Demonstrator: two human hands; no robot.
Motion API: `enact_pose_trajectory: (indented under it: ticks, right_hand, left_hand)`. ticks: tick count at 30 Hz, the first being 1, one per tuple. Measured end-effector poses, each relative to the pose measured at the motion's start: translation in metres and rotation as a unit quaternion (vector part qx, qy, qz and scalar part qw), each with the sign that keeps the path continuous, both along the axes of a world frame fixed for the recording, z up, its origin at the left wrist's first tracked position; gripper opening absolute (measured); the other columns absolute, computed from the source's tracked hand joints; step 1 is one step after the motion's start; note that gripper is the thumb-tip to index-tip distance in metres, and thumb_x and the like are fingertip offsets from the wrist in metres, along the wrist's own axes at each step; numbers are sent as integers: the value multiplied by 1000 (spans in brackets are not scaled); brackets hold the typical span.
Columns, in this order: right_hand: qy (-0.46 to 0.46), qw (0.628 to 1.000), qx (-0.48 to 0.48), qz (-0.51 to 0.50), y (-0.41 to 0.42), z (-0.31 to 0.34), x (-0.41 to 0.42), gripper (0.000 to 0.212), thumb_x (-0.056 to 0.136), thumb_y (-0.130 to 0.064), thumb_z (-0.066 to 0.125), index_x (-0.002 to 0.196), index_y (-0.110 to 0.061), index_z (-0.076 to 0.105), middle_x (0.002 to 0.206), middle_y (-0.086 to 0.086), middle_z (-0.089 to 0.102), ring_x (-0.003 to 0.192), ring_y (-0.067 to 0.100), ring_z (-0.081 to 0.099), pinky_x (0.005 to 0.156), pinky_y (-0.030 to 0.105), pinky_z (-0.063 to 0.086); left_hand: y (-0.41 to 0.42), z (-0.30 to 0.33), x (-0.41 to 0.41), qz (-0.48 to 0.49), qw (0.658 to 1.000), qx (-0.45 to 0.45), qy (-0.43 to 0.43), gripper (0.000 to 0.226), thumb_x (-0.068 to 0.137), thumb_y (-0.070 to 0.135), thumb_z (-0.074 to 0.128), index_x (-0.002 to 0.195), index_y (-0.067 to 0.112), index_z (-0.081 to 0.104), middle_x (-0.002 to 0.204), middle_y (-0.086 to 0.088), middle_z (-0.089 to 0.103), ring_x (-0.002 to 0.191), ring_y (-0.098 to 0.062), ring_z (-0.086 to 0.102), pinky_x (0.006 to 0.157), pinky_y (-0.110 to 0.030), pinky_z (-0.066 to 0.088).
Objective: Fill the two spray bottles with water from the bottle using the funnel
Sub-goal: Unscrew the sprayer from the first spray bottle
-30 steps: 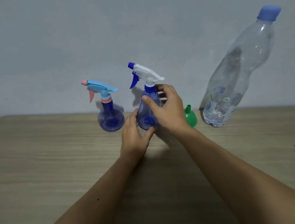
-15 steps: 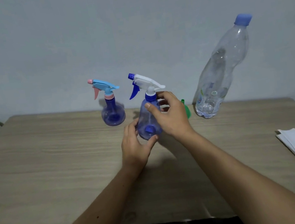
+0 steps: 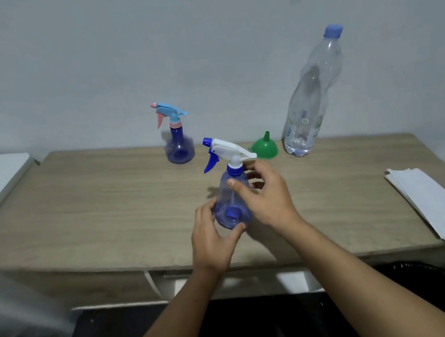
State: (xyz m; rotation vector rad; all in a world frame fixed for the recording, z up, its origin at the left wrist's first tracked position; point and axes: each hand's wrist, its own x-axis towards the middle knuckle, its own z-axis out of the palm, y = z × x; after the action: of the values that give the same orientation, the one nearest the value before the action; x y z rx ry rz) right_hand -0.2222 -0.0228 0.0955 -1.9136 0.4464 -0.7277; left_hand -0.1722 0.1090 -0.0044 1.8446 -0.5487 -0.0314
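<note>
1. Fingers of both hands clasped the white-headed spray bottle, seemingly empty, above the tabletop.
2. Behind stood the pink-nozzled spray bottle, the funnel upside down, and the water bottle, nearly empty.

Both hands' fingers curled, gripping.

Dim, flat indoor light, cool grey cast on the pale plaster wall. Soft shadows fall behind the small blue spray bottle with the pink-and-blue trigger and to the left of the blue spray bottle with the white trigger head. A smeared grey blur fills the lower left corner. The light wood-grain tabletop bows at the edges, and the tall clear plastic water bottle with the blue cap leans with the wide-angle warp. Focus is soft throughout.
</note>
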Motion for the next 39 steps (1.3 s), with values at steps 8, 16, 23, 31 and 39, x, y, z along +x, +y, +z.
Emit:
enact_pose_trajectory:
  ticks: [8,16,23,31,39]
  right_hand:
    - [6,1000,1,10,23,-5,-51,31,88,-20,84,116,-22,69,115,-6,70,100,10,67,88,42,61]
    - [25,999,-8,21,20,-4,-62,33,89,-21,83,117,-28,66,117,-7,71,106,11,68,92,41,61]
    - [-23,998,40,-30,26,8,-51,42,80,-29,92,115,-21,70,105,-6,75,98,7,70,92,28,58]
    - [-47,994,86,-47,23,0,-39,20,86,-22,87,101,-15,77,92,-1,79,91,26,75,88,42,62]
    - [-31,999,33,-16,21,4,-45,24,93,-15,76,115,-12,71,114,5,70,104,19,69,97,39,59]
  left_hand:
    - [27,-2,-47,-9,1000,12,-4,81,73,26,98,141,18,56,131,7,58,121,-8,64,107,-36,55]
    - [26,8,-34,-83,995,61,0,102,69,38,100,153,18,47,143,5,55,128,-10,60,109,-38,55]
    - [23,5,-22,-131,990,45,19,107,63,55,96,155,29,47,144,14,62,129,-9,64,106,-42,58]
    - [21,1,-21,-131,990,48,9,98,74,45,97,155,31,45,145,14,59,131,-5,61,111,-34,55]
    - [23,-3,-18,-134,990,52,6,98,72,48,98,154,25,48,138,12,61,128,-9,63,109,-41,56]
